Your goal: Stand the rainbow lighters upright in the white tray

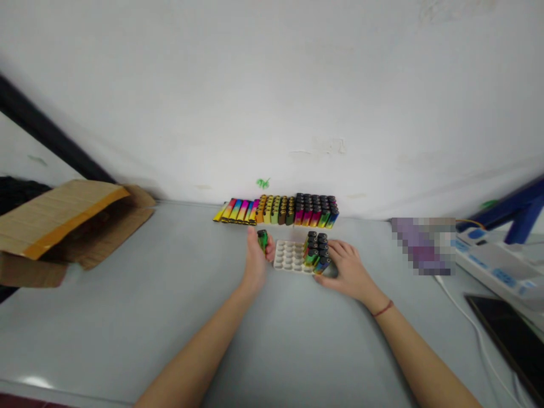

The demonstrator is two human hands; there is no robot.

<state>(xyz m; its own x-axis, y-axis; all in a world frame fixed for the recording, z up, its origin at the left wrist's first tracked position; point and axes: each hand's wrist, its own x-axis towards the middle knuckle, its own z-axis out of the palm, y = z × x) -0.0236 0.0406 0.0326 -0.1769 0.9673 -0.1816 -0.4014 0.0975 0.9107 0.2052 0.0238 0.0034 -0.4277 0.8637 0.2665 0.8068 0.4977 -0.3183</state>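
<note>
My left hand (256, 258) is closed around a green lighter (262, 240) with a black top, held upright just left of the white tray (289, 256). The tray has rows of round sockets; those on its left side show bare. Several dark-topped, coloured lighters (313, 249) stand in its right part, and one at the front right leans. My right hand (346, 266) grips the tray's right end, thumb at the front corner and fingers farther back beside the lighters. Its fingertips are partly hidden.
Behind the tray, against the wall, stand packed black-topped lighters (317, 211), yellowish-topped lighters (275, 209) and a row of slanted rainbow-coloured packs (238, 211). An open cardboard box (72, 221) lies left. On the right are a power strip (501, 272), a white cable (471, 323) and a dark phone (505, 334).
</note>
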